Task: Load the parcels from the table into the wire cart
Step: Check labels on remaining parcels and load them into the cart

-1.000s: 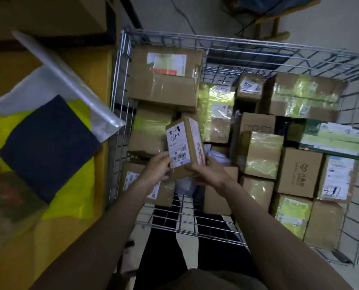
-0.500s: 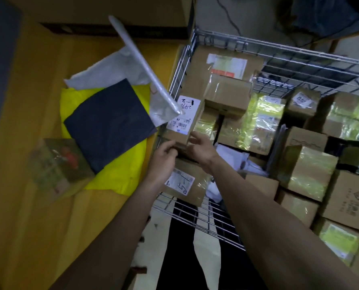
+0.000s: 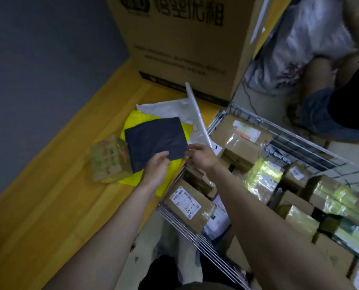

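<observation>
Head view, looking down: yellow surface [image 3: 48, 206] on the left, with a big printed cardboard box [image 3: 185, 42] standing at its far end. Wire cart [image 3: 197, 239] hard against the right edge of the surface, packed with brown cardboard parcels [image 3: 187, 204], several wrapped in yellowish tape. On the surface, stacked flat: white plastic mailer [image 3: 164, 107] at the bottom, yellow mailer [image 3: 138, 124] over it, dark flat parcel [image 3: 155, 141] on top. Just left of the stack, touching it, a small box with a colourful print [image 3: 109, 160], blurred. Left hand [image 3: 156, 166] at the near edge of the dark flat parcel, fingers loosely extended and touching it, nothing clasped. Right hand [image 3: 201, 156] at the parcel's near right corner, over the cart rim, fingers reaching toward the corner; grip there too blurred to tell.
</observation>
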